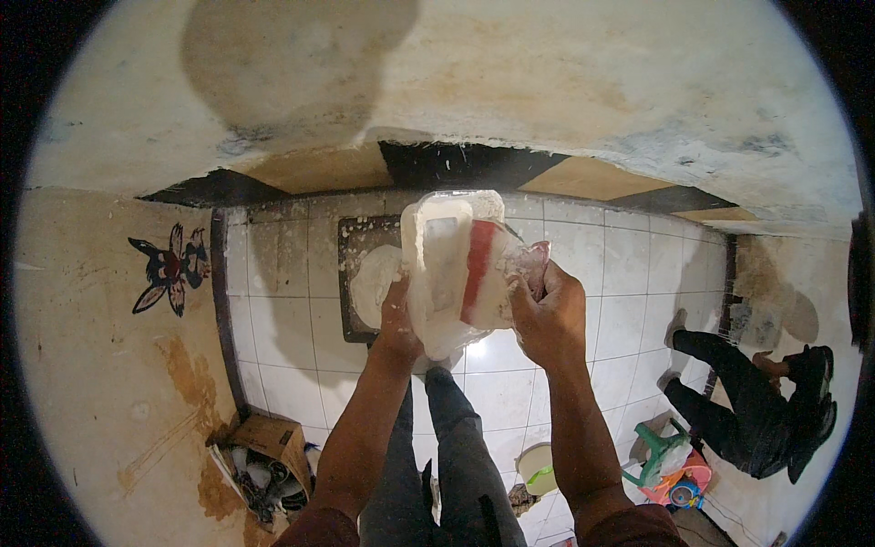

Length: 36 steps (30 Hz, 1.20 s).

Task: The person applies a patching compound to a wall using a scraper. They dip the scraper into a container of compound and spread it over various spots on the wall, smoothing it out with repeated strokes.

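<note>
In front of me, above the floor, I hold a white rectangular plastic tub (436, 269) coated with pale residue. My left hand (399, 321) is closed on its left side. Against the tub's right side lies a plastic bag (492, 278), whitish with a red band and dusted with white. My right hand (550, 314) grips the bag's bunched right end. The tub and bag overlap, and I cannot tell whether the bag's mouth is inside the tub. Below, partly hidden by the tub and my left hand, a dark square tray (353, 321) holds a white mound (372, 281).
White floor tiles (615, 264) run up to a scraped, stained wall (547, 82). A cardboard box (273, 439) of clutter stands at lower left. Lower right are a green stool (649, 456), a pink basin (697, 472) and a pale bucket (538, 463). A person (756, 415) in dark clothes is at right.
</note>
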Tool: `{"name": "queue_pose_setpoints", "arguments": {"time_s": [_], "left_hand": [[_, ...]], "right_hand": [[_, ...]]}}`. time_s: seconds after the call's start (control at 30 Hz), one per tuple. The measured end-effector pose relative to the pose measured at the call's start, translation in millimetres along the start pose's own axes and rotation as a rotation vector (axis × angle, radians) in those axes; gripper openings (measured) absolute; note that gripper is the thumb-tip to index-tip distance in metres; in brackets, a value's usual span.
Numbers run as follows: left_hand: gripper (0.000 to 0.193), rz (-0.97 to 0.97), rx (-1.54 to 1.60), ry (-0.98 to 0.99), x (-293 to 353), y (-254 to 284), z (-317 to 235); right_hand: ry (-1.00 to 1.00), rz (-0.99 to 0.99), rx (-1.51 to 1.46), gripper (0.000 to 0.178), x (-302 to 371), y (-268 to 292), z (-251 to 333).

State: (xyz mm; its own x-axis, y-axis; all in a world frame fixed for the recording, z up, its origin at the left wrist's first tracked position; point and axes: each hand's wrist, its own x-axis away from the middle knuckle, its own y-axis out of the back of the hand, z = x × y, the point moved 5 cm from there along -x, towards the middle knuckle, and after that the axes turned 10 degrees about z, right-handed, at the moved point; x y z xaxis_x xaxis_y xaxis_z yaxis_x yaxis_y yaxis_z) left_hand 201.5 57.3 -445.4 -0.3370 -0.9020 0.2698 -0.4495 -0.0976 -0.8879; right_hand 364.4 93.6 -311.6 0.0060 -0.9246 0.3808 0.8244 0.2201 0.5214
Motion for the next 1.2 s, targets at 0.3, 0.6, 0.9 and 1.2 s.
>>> {"name": "queue_pose_setpoints", "arguments": {"time_s": [0.3,0.6,0.9,1.2], "left_hand": [[0.058,-0.161,0.043,0.076,17,46,5],[0.052,-0.034,-0.024,0.045,0,-20,-3],[0.064,-0.067,-0.197,-0.070,-3,-17,-7],[0.068,-0.055,-0.082,-0.007,30,-5,23]], "right_hand": [[0.013,0.051,-0.091,0.023,-1,-15,-1],[0.004,-0.023,-0.104,0.024,4,-8,-44],[0.260,-0.209,-1.497,0.029,-30,71,-73],[0.483,-1.129,0.364,0.014,-103,191,-45]]}}
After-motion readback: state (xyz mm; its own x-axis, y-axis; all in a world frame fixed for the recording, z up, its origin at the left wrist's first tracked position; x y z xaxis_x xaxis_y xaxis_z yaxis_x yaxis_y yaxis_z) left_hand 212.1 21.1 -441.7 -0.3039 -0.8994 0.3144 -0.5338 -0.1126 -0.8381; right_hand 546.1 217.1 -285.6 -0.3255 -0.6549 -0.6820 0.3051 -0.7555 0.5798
